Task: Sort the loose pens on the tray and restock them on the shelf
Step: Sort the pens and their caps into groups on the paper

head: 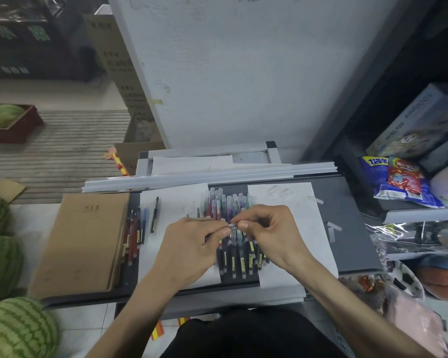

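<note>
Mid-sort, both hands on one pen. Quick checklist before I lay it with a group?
1. Grip on the pen: ok, left hand and right hand both pinch it.
2. Its ink colour: cannot tell, fingers hide the barrel.
3. Cap seated: cannot tell.
4. Room by the small group beside the notebooks: ok, bare paper next to it.
5. Order in the middle pile: not ok, colours mixed.
6. Stray parts: not ok, loose caps lie at right.
</note>
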The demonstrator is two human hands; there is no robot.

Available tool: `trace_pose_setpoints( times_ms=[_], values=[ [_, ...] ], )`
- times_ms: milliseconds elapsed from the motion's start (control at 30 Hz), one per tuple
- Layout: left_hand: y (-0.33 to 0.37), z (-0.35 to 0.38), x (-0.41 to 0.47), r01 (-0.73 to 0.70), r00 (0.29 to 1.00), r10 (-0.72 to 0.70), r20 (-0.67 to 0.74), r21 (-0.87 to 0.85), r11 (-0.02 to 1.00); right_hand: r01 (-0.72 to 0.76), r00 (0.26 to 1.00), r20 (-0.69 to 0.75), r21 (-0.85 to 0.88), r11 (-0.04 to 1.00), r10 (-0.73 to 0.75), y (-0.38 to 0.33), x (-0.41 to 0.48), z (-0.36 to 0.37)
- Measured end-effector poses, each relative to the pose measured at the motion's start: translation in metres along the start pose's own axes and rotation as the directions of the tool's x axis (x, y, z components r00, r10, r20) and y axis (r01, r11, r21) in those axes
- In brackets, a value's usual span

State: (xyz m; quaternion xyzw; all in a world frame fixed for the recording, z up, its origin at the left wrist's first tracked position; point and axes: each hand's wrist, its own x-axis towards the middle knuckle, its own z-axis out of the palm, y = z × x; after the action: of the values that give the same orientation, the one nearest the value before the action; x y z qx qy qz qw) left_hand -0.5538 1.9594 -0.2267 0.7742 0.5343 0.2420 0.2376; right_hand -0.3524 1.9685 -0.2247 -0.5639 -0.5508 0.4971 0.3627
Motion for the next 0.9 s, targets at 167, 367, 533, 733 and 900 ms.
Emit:
trace_pose_setpoints(
  times_ms=[167, 367, 533, 733, 900],
  values=[
    [-0.003, 0.007, -0.003, 0.067, 0.993, -0.055, 0.100, -0.120, 0.991, -0.051, 0.998, 0.044, 0.030, 0.998, 0.049, 0.007, -0.002, -0.005],
    [-0.010, 0.029, -0.006, 0.182, 0.976, -0.145, 0.161, -0.243, 0.953, -0.137, 0.990, -0.023, 0.095, 0.986, 0.140, 0.028, -0.003, -0.001],
    [-0.033, 0.045, -0.012, 0.393, 0.919, -0.387, 0.080, -0.278, 0.876, -0.203, 0.978, 0.022, -0.092, 0.975, 0.206, 0.058, 0.001, -0.004],
    [-0.085, 0.049, -0.001, 0.567, 0.810, -0.584, -0.055, -0.180, 0.804, -0.203, 0.974, -0.028, -0.545, 0.814, 0.224, 0.105, 0.023, -0.045],
    [-0.124, 0.061, 0.010, 0.697, 0.708, -0.702, -0.077, -0.087, 0.712, -0.238, 0.968, -0.142, -0.786, 0.571, 0.208, 0.125, 0.056, -0.086]
  ],
)
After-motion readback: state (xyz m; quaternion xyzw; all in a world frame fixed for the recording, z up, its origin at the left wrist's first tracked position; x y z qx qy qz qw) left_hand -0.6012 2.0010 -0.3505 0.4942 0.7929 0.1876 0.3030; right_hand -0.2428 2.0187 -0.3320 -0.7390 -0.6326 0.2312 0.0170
